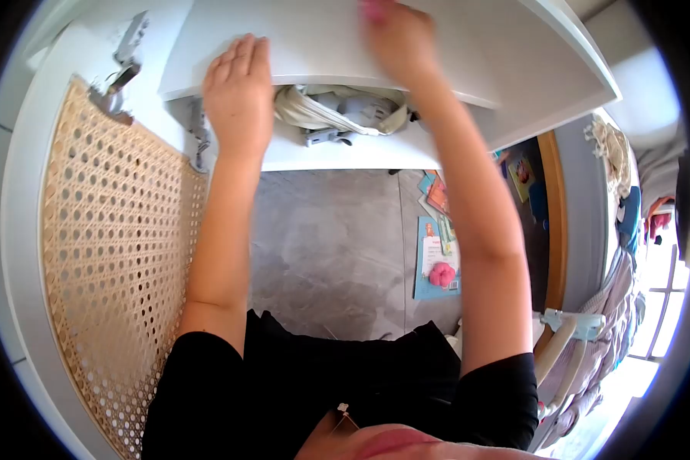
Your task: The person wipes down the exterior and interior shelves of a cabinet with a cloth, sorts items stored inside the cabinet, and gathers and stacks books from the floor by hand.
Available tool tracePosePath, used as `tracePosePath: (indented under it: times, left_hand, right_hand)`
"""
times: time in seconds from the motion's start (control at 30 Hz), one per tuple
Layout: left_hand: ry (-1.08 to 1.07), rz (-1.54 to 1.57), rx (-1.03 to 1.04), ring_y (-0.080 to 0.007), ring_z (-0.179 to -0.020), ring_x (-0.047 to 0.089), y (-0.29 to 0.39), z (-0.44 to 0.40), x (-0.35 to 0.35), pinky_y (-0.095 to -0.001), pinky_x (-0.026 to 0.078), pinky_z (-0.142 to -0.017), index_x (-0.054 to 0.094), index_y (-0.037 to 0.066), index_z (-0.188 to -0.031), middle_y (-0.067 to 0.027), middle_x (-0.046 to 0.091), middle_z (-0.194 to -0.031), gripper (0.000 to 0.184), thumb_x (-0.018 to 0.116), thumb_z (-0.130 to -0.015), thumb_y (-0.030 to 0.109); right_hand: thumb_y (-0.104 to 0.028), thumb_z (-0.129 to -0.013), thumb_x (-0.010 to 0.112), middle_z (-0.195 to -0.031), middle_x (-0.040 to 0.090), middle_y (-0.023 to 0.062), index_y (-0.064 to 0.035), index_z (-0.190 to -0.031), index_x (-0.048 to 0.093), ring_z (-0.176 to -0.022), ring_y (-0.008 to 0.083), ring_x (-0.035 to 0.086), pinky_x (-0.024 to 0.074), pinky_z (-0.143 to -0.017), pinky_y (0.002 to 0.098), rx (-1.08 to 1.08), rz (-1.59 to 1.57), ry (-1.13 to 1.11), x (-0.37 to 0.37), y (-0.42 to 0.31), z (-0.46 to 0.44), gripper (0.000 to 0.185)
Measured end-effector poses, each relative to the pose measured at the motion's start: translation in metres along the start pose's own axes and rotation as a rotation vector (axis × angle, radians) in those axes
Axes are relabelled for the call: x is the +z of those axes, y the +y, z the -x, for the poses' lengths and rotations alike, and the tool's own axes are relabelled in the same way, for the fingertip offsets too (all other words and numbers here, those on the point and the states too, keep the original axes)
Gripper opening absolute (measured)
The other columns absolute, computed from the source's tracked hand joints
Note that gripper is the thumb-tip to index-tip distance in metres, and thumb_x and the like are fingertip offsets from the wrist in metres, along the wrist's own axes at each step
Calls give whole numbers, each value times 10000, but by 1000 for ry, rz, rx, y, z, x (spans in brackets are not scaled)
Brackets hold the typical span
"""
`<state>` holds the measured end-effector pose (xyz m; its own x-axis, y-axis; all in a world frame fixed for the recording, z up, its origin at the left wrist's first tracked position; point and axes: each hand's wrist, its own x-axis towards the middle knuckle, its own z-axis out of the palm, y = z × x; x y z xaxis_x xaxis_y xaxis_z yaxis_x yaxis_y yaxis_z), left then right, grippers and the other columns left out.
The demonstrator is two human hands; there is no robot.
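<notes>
Left hand (241, 107), 11 o'clock: fingers extended, flat on white shelf (314, 46). Right hand (406, 42), 12–1 o'clock: fingers closed on pink item (373, 10). Light, even pressure best.

One left hand (239, 100), one right hand (400, 42), two metal hinges (199, 136), one cane panel (119, 245), one pale bag (307, 111) and one pendant (343, 408). On the floor (330, 245), one puffy pink thing (441, 274) and several booklets (424, 268) (overlapping, so their number is unclear).
</notes>
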<state>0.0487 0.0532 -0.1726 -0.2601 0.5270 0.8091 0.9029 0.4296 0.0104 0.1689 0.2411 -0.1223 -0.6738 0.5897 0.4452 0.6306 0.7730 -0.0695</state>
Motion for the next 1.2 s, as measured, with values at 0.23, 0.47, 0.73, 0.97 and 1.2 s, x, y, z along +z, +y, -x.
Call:
tracePosePath:
  times: [0.23, 0.47, 0.73, 0.97, 1.2]
  left_hand:
    - [-14, 21, -1, -253, -1151, 570, 1, 2, -7, -377, 413, -995, 620, 59, -1162, -95, 630, -1208, 513, 727, -660, 47]
    - [-12, 39, 23, -249, -1131, 587, 0, -1, -7, -381, 434, -970, 641, 52, -1126, -98, 638, -1197, 449, 707, -682, 71]
    - [40, 125, 7, -260, -1111, 602, -2, 0, -12, -388, 444, -943, 650, 27, -1082, -117, 646, -1165, 363, 633, -722, 73]
    - [122, 178, -21, -214, -1092, 581, -3, 3, -1, -353, 422, -955, 645, 13, -1030, -104, 645, -1124, 266, 574, -786, 93]
    - [108, 235, -82, -202, -1109, 568, 0, 2, 1, -325, 387, -978, 635, 16, -1051, -97, 635, -1146, 311, 578, -758, 103]
  right_hand:
    - [-228, -881, 512, -894, 679, 110, -92, -1002, 673, -869, 305, 639, 530, -697, 416, -430, -333, 329, 24, -53, 2, 242]
    - [-252, -907, 497, -940, 672, 152, -88, -1034, 660, -852, 310, 642, 507, -766, 409, -223, -3, 49, 7, 48, -37, 264]
    - [-260, -924, 477, -924, 669, 157, -83, -1019, 648, -801, 342, 641, 502, -745, 431, 169, 92, -61, 19, 144, -114, 264]
    - [-223, -908, 489, -940, 668, 155, -76, -1039, 644, -827, 330, 640, 500, -763, 417, 173, 91, -1, 34, 144, -177, 250]
    - [-187, -892, 502, -956, 667, 154, -69, -1059, 640, -852, 318, 639, 497, -782, 402, 52, 38, -33, 61, 83, -172, 246]
